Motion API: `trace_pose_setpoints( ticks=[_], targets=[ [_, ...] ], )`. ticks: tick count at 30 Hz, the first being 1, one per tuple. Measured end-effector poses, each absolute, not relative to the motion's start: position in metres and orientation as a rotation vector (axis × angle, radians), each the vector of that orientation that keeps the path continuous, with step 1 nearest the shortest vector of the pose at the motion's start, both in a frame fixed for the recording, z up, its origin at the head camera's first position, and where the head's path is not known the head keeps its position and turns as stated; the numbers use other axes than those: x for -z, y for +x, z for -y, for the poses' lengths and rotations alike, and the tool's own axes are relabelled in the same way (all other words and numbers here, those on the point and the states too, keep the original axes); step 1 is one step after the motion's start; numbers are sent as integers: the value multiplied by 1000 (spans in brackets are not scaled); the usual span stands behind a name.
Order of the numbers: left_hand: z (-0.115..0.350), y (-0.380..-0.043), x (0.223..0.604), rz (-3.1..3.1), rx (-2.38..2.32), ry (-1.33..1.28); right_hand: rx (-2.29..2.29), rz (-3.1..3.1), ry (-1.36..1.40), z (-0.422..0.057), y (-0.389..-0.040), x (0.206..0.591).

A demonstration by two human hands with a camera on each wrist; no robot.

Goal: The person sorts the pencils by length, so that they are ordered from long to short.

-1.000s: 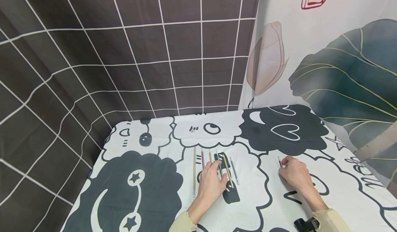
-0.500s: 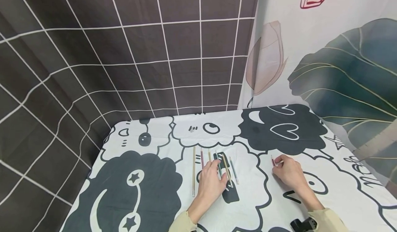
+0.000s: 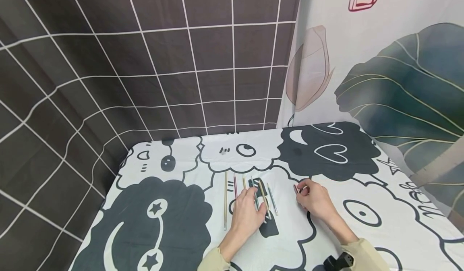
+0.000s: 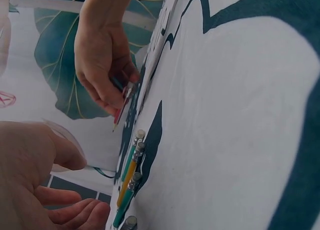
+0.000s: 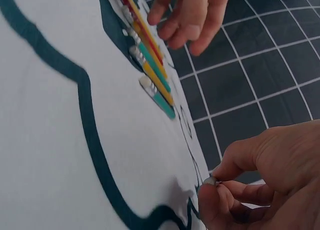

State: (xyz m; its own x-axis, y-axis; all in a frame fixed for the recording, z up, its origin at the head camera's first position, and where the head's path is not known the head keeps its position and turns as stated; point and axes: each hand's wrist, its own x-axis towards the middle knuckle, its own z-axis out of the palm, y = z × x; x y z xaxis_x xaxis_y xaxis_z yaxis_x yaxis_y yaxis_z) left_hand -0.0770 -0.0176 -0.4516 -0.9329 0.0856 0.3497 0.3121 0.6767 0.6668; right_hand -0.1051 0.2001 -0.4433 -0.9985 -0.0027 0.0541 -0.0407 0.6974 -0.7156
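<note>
My right hand (image 3: 316, 198) pinches a red pencil (image 4: 118, 118) between thumb and fingers, point away from me; in the right wrist view only its eraser end (image 5: 211, 180) shows. The hand is low over the cloth, right of a row of pencils lying side by side. My left hand (image 3: 246, 212) is over that row with fingers loosely bent and nothing gripped; whether its fingertips touch a pencil I cannot tell. The row has a long yellow pencil (image 3: 225, 206) at its left, a red pencil (image 3: 235, 186), more yellow ones, and a green pencil (image 3: 272, 200) at its right end.
A black and white cartoon cloth (image 3: 181, 218) covers the table. Behind it hangs a dark grid curtain (image 3: 163, 61), and a white leaf-print curtain (image 3: 337, 61) is at the right. A black wrist camera (image 3: 338, 261) sits by my right sleeve.
My right hand has moved left toward the row, carrying the red pencil. The left hand and the lying pencils have stayed put.
</note>
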Motion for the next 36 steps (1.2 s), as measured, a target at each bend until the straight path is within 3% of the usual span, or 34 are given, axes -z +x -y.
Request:
trace_pose_setpoints(
  ticks=[36],
  targets=[
    [19, -76, 453, 2612, 1138, -330, -1200, 2898, 156, -158, -102, 452]
  ],
)
